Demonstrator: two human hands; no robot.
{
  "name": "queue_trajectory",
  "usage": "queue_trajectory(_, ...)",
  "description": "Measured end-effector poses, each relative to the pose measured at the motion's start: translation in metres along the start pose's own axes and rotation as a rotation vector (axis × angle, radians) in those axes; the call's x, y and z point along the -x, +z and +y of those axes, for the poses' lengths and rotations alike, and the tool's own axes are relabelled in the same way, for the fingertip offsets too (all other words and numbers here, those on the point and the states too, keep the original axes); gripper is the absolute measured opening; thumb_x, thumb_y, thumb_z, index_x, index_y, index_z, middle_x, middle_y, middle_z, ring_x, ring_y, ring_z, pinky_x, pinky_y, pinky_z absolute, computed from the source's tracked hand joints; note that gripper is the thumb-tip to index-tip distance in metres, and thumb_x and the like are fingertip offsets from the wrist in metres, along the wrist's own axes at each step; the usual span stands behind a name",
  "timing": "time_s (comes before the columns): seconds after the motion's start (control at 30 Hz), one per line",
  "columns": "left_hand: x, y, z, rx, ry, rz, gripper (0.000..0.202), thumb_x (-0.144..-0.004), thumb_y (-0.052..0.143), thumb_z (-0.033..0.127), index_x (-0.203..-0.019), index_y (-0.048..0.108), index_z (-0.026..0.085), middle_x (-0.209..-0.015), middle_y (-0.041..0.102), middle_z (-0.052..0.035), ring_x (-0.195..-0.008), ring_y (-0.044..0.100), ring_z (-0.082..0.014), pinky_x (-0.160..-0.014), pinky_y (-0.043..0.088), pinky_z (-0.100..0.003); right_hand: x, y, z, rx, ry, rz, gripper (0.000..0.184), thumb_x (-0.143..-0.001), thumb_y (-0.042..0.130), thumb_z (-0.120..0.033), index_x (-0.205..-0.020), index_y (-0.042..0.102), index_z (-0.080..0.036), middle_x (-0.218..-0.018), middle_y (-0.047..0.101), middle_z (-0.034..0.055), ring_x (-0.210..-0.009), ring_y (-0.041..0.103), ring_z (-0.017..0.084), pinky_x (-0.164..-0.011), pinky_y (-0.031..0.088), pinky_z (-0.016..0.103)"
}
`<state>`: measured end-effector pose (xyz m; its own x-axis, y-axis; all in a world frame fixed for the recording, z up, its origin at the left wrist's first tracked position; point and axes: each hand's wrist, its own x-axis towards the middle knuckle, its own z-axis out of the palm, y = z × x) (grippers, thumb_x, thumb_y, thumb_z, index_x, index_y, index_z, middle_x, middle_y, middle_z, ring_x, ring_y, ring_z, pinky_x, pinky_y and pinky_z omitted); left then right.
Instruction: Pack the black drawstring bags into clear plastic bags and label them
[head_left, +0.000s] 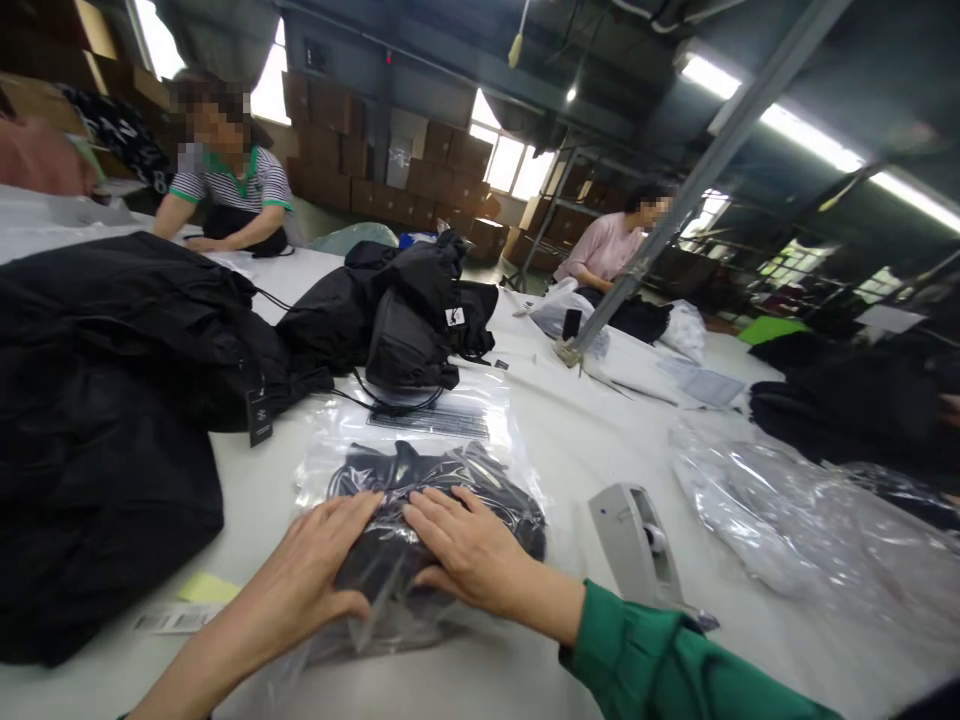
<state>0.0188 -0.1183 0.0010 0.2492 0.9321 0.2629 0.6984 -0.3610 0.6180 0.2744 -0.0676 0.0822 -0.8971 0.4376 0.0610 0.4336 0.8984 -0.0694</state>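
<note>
My left hand [319,570] and my right hand [469,550] lie flat, fingers stretched out and side by side, on a clear plastic bag [409,455] that holds a folded black garment [450,480]. Both palms press the near end of the bag against the white table [592,440]. My right forearm wears a green sleeve [660,660]. Neither hand grips anything.
A big heap of black garments [112,400] with a hang tag lies left, another pile [397,310] beyond the bag. A grey tape dispenser [637,545] stands right of my hands, empty plastic bags [787,520] farther right. Two people sit across the table. Labels [180,610] lie near left.
</note>
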Motion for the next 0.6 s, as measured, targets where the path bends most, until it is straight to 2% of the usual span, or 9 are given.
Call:
queue_trajectory(0.07,0.013,0.004,-0.018,0.075,-0.054,-0.045,0.075,-0.076,0.072,0.035,-0.144,0.042,0.031,-0.147,0.048,-0.0052,-0.133,0.045,-0.0309,-0.113,0.035,-0.046,0.007,0.01,0.005,0.008,0.017,0.023,0.064,-0.094,0.054,-0.051,-0.146,0.037,-0.016,-0.147,0.046,0.0162,-0.137,0.039,0.029,-0.11,0.035,0.048)
queue_trajectory(0.13,0.026,0.002,-0.034,0.123,-0.146,-0.071,0.054,-0.083,0.063,0.038,-0.135,0.052,0.032,-0.14,0.056,-0.0028,-0.129,0.051,-0.0296,-0.111,0.038,-0.042,0.015,0.011,0.017,0.002,0.042,0.035,0.063,-0.096,0.048,-0.054,-0.146,0.038,-0.017,-0.147,0.046,0.016,-0.136,0.041,0.028,-0.109,0.035,0.048)
queue_trajectory(0.17,0.033,0.0,-0.039,0.136,-0.197,-0.086,0.043,-0.085,0.06,0.042,-0.127,0.06,0.032,-0.132,0.063,-0.0023,-0.123,0.056,-0.0298,-0.106,0.042,-0.039,0.02,0.01,0.024,0.004,0.073,0.038,0.064,-0.096,0.047,-0.056,-0.145,0.04,-0.017,-0.146,0.047,0.0167,-0.134,0.043,0.029,-0.108,0.037,0.049)
queue_trajectory(0.23,0.046,-0.005,-0.044,0.164,-0.288,-0.112,0.029,-0.087,0.055,0.049,-0.101,0.07,0.029,-0.102,0.073,-0.0018,-0.098,0.067,-0.0279,-0.087,0.051,-0.033,0.03,0.007,0.038,0.01,0.158,0.054,0.065,-0.094,0.048,-0.058,-0.143,0.044,-0.015,-0.143,0.049,0.0186,-0.131,0.047,0.032,-0.105,0.04,0.052)
queue_trajectory(0.3,0.058,-0.008,-0.045,0.201,-0.372,-0.104,0.035,-0.087,0.053,0.054,-0.076,0.067,0.024,-0.073,0.068,-0.0001,-0.071,0.065,-0.0219,-0.065,0.05,-0.026,0.04,0.008,0.049,-0.008,0.218,0.09,0.065,-0.094,0.048,-0.058,-0.141,0.047,-0.013,-0.142,0.05,0.0195,-0.129,0.048,0.033,-0.103,0.043,0.051)
queue_trajectory(0.37,0.067,-0.01,-0.045,0.247,-0.457,-0.056,0.043,-0.085,0.053,0.059,-0.068,0.062,0.021,-0.061,0.06,0.0015,-0.059,0.058,-0.0174,-0.054,0.043,-0.023,0.049,0.011,0.057,-0.059,0.246,0.128,0.059,-0.098,0.04,-0.055,-0.14,0.048,-0.014,-0.142,0.051,0.018,-0.13,0.049,0.03,-0.105,0.043,0.049)
queue_trajectory(0.5,0.083,-0.019,-0.049,0.306,-0.564,0.033,0.047,-0.081,0.054,0.065,-0.073,0.065,0.02,-0.061,0.06,0.0015,-0.06,0.057,-0.0169,-0.057,0.045,-0.023,0.06,0.011,0.071,-0.264,0.363,0.174,0.062,-0.101,0.02,-0.055,-0.134,0.055,-0.016,-0.136,0.059,0.0134,-0.126,0.054,0.027,-0.107,0.043,0.047)
queue_trajectory(0.6,0.101,-0.025,-0.053,0.331,-0.647,0.163,0.051,-0.076,0.056,0.071,-0.076,0.067,0.021,-0.065,0.066,0.0001,-0.065,0.064,-0.0199,-0.061,0.052,-0.026,0.073,0.006,0.08,-0.451,0.519,0.293,0.072,-0.099,0.012,-0.061,-0.131,0.059,-0.016,-0.132,0.061,0.0125,-0.125,0.055,0.027,-0.108,0.042,0.049)
